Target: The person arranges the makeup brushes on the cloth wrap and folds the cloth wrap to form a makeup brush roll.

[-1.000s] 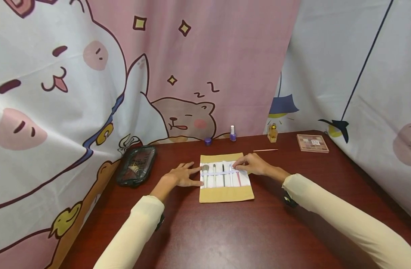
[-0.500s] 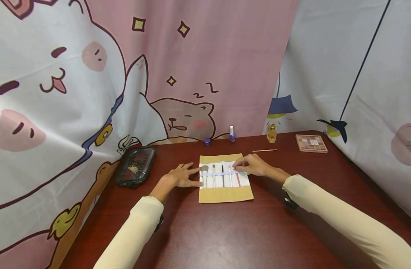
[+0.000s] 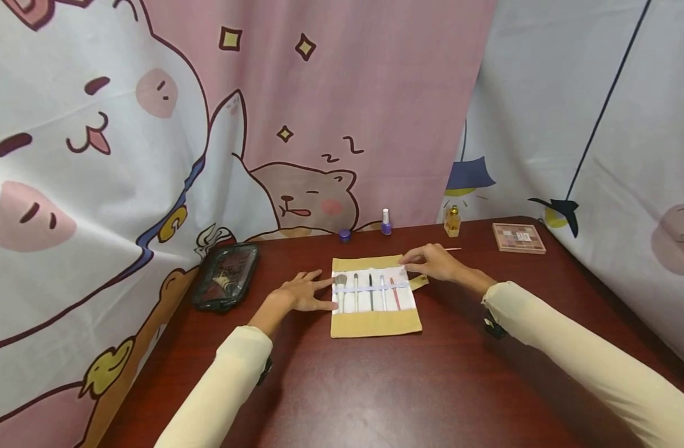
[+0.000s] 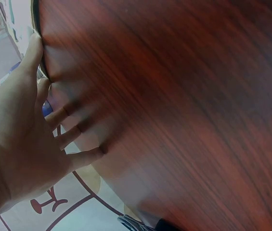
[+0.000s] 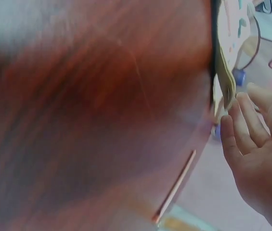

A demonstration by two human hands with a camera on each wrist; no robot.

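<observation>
A yellow fabric brush roll [image 3: 375, 325] lies unrolled on the table, white lining up. Several makeup brushes sit side by side in it under a pale purple band, from a wide fluffy brush [image 3: 341, 291] at the left to a thin pink brush [image 3: 395, 292] at the right. My left hand [image 3: 304, 292] rests with fingers spread at the roll's left edge, its thumb and forefinger touching that edge. At the upper right corner, the fingertips of my right hand [image 3: 434, 262] are right at the fabric. Below that hand, a short yellow strap [image 3: 419, 282] sticks out.
A black clear-topped pouch [image 3: 227, 277] lies at the left. Along the back stand a small purple jar [image 3: 344, 236], purple nail polish [image 3: 386, 223] and a golden bottle [image 3: 452, 223]. A palette [image 3: 518, 238] lies at the right. A thin stick [image 5: 176, 185] is partly behind my right hand.
My right hand has moved from the pink brush's top to the roll's upper right corner, uncovering that brush and the strap. The left hand has stayed in place.
</observation>
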